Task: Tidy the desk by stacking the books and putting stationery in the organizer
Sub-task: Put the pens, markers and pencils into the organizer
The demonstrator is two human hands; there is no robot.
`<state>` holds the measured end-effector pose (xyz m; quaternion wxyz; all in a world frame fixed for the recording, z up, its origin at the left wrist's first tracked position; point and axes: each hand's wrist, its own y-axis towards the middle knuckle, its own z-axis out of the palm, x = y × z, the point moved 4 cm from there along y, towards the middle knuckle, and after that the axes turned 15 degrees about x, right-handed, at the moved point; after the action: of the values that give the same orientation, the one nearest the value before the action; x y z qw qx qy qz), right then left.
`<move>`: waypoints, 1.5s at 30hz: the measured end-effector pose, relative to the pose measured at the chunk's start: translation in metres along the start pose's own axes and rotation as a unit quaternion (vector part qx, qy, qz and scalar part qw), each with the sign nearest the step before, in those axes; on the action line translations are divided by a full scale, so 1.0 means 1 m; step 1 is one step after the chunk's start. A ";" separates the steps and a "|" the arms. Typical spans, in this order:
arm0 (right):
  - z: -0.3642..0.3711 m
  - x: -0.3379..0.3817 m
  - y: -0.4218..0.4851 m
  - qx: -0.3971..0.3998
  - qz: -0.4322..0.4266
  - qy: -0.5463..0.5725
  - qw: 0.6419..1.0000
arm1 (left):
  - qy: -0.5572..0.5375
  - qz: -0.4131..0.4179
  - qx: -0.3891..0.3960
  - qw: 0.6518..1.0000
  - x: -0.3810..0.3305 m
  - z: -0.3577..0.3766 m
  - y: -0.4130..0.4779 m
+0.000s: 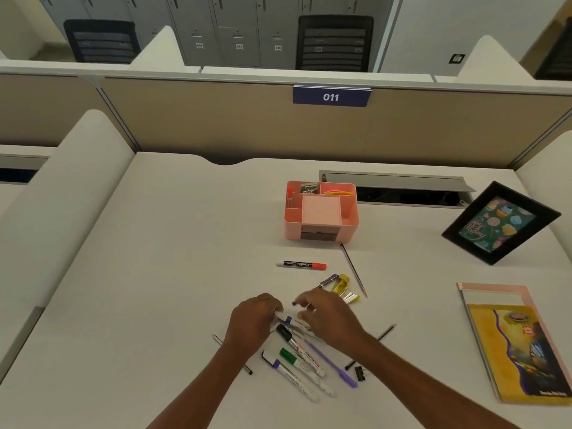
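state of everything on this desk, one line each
pink plastic organizer: upright, partly filled
red-capped white marker: capped, lying loose
yellow and pink books: stacked, closed
black picture frame: propped, leaning back
grey cable hatch: lid open
left hand: gripping blue-capped marker
right hand: grip unclear

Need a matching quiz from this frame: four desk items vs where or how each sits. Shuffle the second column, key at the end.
Things
1. red-capped marker
2. photo frame
3. books
4. binder clip

Places
A. propped at a tilt, far right of the desk
B. by the near end of the purple pen
C. lying alone just in front of the organizer
D. lying flat, stacked, near the right edge

Pairs: 1-C, 2-A, 3-D, 4-B
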<state>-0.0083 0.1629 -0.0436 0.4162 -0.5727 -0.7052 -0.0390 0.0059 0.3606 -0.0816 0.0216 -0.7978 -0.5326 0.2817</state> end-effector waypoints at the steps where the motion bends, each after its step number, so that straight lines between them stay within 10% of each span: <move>1: 0.006 0.000 -0.003 0.009 -0.001 -0.004 1.000 | -0.008 -0.005 0.001 1.000 0.000 -0.001 0.000; 16: -0.005 0.020 -0.004 -0.028 -0.002 -0.072 0.997 | -0.156 0.000 -0.055 0.986 -0.018 -0.014 -0.008; 35: -0.208 0.076 0.059 -0.272 -0.117 0.042 0.954 | 0.051 -0.142 0.095 0.984 0.024 0.001 0.029; 45: -0.206 0.074 0.141 -0.244 -0.063 0.006 0.968 | 0.036 -0.139 0.086 0.986 0.024 0.000 0.027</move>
<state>0.2226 0.1589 0.0777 0.2649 -0.6113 -0.7063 -0.2393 0.0351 0.3693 -0.1007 0.1483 -0.7209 -0.6106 0.2924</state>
